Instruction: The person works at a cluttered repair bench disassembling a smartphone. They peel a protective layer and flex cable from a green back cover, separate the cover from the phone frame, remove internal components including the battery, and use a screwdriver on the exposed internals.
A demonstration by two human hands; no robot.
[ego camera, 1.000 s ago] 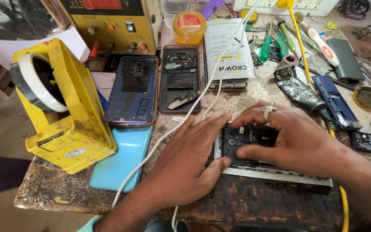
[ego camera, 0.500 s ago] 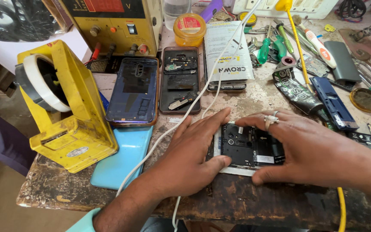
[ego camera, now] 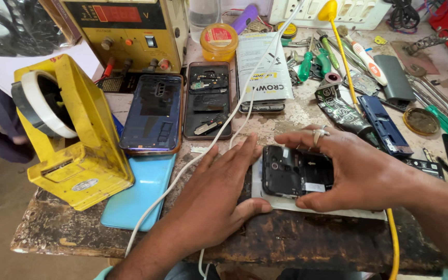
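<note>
An opened black phone body (ego camera: 294, 171) with bare inner parts lies on a thin white sheet (ego camera: 307, 206) near the bench's front edge. My left hand (ego camera: 219, 194) lies flat against the phone's left end, thumb along its lower edge. My right hand (ego camera: 356, 168), with a ring on one finger, cups the phone's right end, fingers over its top and thumb under it. Both hands hold the phone.
A yellow tape dispenser (ego camera: 71, 135) stands left, a light blue cover (ego camera: 138, 194) beside it. Behind lie a dark blue back cover (ego camera: 154, 114), an open phone frame (ego camera: 208, 101), a power supply (ego camera: 130, 31), a white cable (ego camera: 224, 129), a yellow cable (ego camera: 392, 243) and scattered tools (ego camera: 369, 62).
My hands have spread apart, uncovering more of the phone body. The view has shifted slightly to the left and downward.
</note>
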